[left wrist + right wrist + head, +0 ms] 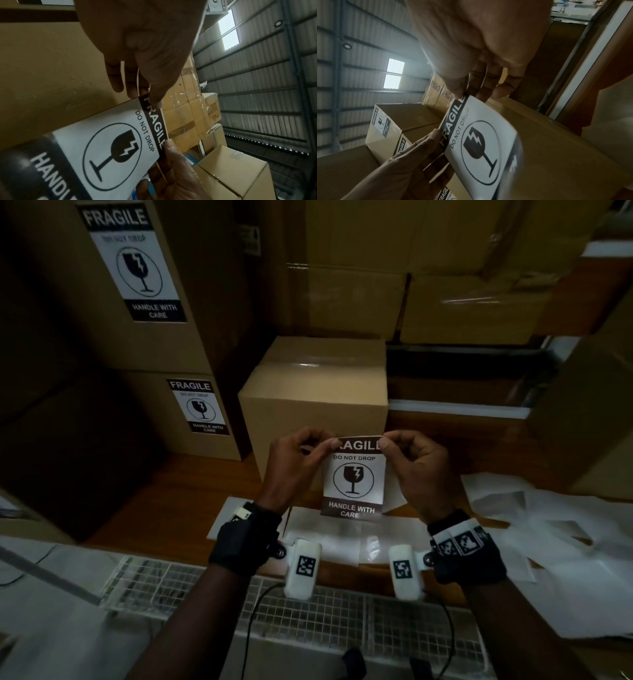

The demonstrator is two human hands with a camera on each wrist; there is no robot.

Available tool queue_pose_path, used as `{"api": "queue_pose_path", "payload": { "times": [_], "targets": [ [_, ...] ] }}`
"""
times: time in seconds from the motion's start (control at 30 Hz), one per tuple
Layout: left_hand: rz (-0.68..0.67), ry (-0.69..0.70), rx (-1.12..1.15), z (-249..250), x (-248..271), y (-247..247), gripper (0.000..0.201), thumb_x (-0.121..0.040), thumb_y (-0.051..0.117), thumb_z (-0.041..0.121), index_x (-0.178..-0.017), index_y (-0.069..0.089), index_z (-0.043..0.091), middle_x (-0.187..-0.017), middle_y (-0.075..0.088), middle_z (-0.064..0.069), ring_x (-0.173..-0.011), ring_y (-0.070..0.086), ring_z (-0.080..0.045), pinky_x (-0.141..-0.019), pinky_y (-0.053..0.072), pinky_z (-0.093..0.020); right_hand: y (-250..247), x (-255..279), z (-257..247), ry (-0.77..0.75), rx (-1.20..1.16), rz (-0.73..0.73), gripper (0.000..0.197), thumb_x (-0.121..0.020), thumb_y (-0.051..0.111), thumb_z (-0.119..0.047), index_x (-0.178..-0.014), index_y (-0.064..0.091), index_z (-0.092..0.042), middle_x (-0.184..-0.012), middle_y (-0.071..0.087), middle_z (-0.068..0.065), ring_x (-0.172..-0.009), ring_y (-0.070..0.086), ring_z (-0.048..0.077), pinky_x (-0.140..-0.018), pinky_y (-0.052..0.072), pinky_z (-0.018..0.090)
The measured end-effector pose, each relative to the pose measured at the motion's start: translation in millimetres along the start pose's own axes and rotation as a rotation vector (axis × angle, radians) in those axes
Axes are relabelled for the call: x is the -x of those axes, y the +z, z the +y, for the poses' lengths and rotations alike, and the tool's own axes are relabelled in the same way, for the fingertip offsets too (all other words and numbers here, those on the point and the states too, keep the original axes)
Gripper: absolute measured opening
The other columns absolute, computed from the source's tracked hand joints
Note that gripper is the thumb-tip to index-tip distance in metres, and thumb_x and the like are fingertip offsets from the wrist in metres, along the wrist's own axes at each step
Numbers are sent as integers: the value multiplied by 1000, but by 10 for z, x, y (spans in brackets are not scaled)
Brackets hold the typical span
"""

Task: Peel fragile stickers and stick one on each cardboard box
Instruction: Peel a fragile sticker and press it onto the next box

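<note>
Pinching the fragile sticker (352,475) by its two top corners, I hold it upright and printed side toward me. My left hand (294,470) grips the corner at the letter F between thumb and curled fingers (118,81); my right hand (418,470) grips the opposite corner at the letter E the same way, its fingers (503,86) curled behind the sheet. The lower edge of the sticker hangs free below my fingertips and curls slightly. Directly behind the sticker, just beyond my fingers, stands the unlabelled cardboard box (315,392). To the left of my left hand stand two stacked labelled boxes (164,350), each carrying its own sticker. Below my wrists, loose white backing sheets (329,539) lie on the wooden table (178,498), with more spread to the right of my right hand.
</note>
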State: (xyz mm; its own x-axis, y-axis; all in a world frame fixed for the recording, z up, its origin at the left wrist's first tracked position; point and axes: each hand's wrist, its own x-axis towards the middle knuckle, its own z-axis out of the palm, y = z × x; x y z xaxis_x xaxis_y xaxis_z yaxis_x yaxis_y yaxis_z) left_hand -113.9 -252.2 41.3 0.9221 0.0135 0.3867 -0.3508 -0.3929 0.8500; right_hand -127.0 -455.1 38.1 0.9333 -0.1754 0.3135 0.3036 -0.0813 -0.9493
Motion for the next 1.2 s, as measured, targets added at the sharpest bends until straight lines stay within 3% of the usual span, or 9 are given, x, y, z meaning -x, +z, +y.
{"api": "queue_pose_path", "payload": {
  "times": [0.13, 0.23, 0.37, 0.5, 0.63, 0.73, 0.9, 1.0, 1.2],
  "targets": [
    [35, -10, 64, 12, -85, -7, 14, -92, 74, 18, -105, 76, 15, -97, 77, 3, -90, 73, -7, -79, 63, -34, 104, -89, 45, -65, 90, 95, 9, -94, 70, -13, -95, 68, -21, -86, 72, -7, -76, 71, 1, -62, 56, 17],
    [81, 40, -5, 37, -160, -6, 19, -92, 73, 21, -109, 69, 27, -93, 73, 12, -87, 71, 0, -76, 62, -26, 175, -176, 109, -67, 143, 176, 5, -93, 72, -21, -94, 69, -26, -93, 71, -5, -80, 71, 6, -66, 61, 28],
    [139, 107, -211, 9, -294, -17, 9, -90, 74, 34, -93, 74, 26, -95, 66, 12, -96, 62, -4, -87, 56, -41, 238, -278, 148, -112, 289, 257, 6, -90, 74, -24, -93, 69, -26, -114, 58, -2, -98, 63, 14, -82, 60, 34],
    [216, 128, -423, -19, -422, -18, 18, -83, 75, 43, -91, 76, 27, -132, 57, 5, -135, 40, -21, -109, 30, -64, 308, -370, 153, -113, 270, 270, 9, -87, 76, -23, -90, 68, -25, -129, 52, 0, -110, 61, 18, -82, 60, 32],
    [172, 112, -382, -51, -529, -13, 17, -87, 75, 43, -93, 76, 27, -141, 59, 9, -149, 29, -19, -119, -3, -63, 333, -426, 137, -124, 296, 267, 8, -88, 76, -19, -89, 69, -16, -136, 55, 4, -115, 57, 12, -82, 55, 14],
    [160, 65, -326, -130, -583, 12, 18, -86, 73, 47, -90, 75, 30, -139, 59, 12, -145, 30, -18, -116, 8, -70, 341, -471, 168, -137, 328, 253, 12, -89, 74, -17, -93, 71, -6, -134, 59, 7, -114, 55, 8, -77, 47, 2],
    [171, 44, -243, -156, -627, 44, 10, -84, 78, 40, -81, 69, 37, -136, 59, 11, -139, 31, -20, -111, 26, -64, 356, -539, 253, -153, 301, 280, 8, -87, 74, -25, -89, 70, -19, -120, 67, 6, -112, 63, 15, -90, 59, 38],
    [176, 55, -212, -135, -626, 49, 13, -84, 79, 34, -84, 76, 22, -135, 60, 7, -137, 31, -18, -113, 29, -54, 372, -561, 288, -139, 278, 288, 13, -83, 71, -37, -88, 68, -26, -117, 68, 3, -110, 64, 16, -88, 60, 44],
    [195, 58, -217, -126, -631, 79, 13, -84, 80, 32, -81, 76, 20, -133, 61, 5, -137, 32, -18, -113, 28, -44, 401, -579, 327, -139, 279, 326, 15, -85, 74, -36, -89, 71, -22, -108, 71, 3, -101, 69, 19, -81, 61, 45]
  ]
}}
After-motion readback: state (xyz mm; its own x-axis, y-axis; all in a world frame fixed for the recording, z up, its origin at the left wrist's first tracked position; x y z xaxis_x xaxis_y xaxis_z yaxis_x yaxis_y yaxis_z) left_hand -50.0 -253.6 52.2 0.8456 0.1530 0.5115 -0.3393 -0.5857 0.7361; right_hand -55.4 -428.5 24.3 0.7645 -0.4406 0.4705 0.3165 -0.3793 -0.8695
